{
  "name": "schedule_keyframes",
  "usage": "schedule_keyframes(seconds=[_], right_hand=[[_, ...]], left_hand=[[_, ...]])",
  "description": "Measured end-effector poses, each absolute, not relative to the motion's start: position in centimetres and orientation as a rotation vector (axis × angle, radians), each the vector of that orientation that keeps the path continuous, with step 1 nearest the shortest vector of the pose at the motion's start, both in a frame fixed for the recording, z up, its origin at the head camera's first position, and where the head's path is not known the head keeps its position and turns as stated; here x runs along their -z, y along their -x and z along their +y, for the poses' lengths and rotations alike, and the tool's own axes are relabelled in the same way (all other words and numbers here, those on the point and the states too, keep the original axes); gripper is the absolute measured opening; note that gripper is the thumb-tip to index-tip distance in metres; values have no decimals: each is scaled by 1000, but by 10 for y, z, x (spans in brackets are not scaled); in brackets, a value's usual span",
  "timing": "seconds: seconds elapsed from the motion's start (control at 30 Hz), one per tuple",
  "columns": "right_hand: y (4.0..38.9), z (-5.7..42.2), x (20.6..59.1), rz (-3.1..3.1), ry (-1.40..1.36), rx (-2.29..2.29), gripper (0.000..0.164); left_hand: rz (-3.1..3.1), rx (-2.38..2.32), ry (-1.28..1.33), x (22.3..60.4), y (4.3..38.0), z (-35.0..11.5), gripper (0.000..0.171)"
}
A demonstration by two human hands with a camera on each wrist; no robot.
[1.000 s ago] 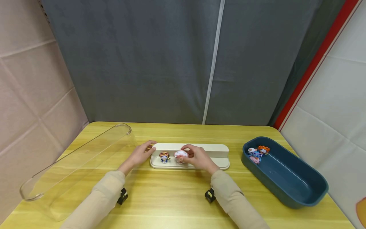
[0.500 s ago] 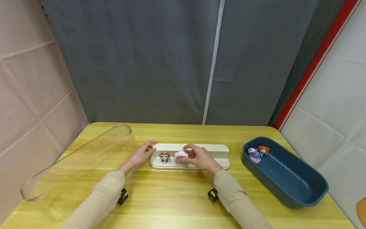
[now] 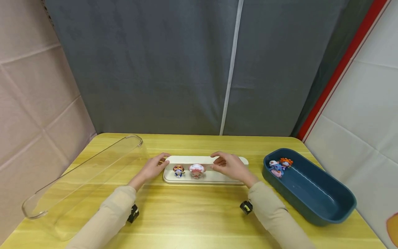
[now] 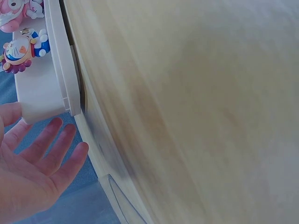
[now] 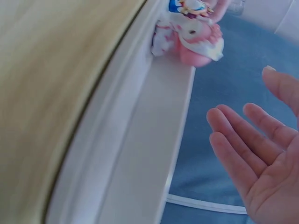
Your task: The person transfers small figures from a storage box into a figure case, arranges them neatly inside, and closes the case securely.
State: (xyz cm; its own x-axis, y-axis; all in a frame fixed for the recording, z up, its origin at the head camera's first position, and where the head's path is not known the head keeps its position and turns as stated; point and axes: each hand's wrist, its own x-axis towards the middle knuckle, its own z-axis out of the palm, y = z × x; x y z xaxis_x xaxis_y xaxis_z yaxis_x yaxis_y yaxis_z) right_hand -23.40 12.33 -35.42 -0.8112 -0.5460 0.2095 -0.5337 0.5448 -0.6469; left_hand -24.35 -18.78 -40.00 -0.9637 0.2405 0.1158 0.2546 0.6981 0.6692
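A cream stepped display base [image 3: 224, 176] lies at mid-table. On its lower step stand two small figurines: one with a red-brown hat and blue clothes [image 3: 178, 171], and to its right a pink figurine with a white top [image 3: 197, 171]. My left hand [image 3: 153, 167] is at the base's left end; in the left wrist view the thumb [image 4: 10, 112] meets its corner, with the other fingers spread loosely. Over the right part of the base is my right hand [image 3: 230, 167], holding nothing. In the right wrist view its fingers [image 5: 236, 156] are extended, apart from the pink figurine.
A clear plastic cover [image 3: 90, 176] lies at a slant on the left of the table. To the right stands a dark blue bin [image 3: 311, 214] holding a blue-and-pink figurine [image 3: 276, 168] and an orange-haired figurine [image 3: 286, 162]. A grey curtain [image 3: 155, 69] hangs behind the table.
My right hand has let go of the pink figurine and moved to the right, leaving it standing on the base. My left hand has stayed in place.
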Motion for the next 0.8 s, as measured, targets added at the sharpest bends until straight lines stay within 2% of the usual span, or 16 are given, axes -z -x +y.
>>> schedule_keyframes(seconds=[0.53,0.8], right_hand=[[229,168,317,2864,1015,984,38],[227,194,306,2903,930,962,39]], left_hand=[[-2886,1131,389,399,242,-187,33],[-2886,1129,398,400,244,-187,33]])
